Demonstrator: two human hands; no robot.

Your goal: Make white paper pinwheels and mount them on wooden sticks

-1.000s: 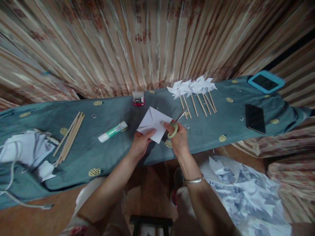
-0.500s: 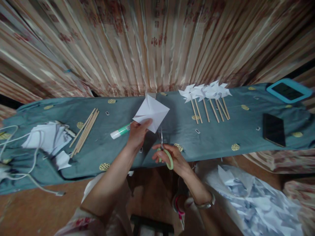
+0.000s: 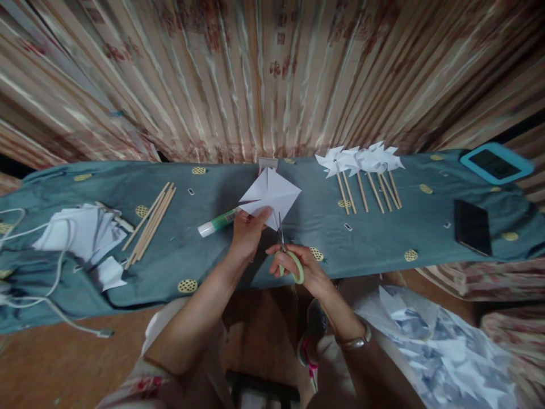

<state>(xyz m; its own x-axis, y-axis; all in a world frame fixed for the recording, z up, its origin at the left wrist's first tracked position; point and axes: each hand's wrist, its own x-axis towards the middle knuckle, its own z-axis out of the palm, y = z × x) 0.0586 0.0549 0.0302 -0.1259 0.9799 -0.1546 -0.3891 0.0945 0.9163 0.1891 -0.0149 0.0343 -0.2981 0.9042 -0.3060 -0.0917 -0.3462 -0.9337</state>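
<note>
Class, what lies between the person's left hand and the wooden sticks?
In the head view, a green-and-white glue stick lies between the left hand and the wooden sticks.

Your left hand (image 3: 248, 234) and white paper (image 3: 279, 193) hide the right end of the glue stick (image 3: 217, 223); the paper covers most of the small box (image 3: 269, 163). The frame cuts off the cable (image 3: 59, 272) far left and bag (image 3: 451, 352) lower right

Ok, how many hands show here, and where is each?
2. The left hand pinches the white paper above the cloth; the right hand holds the green-handled scissors at the paper's near corner. No other hand shows.
</note>
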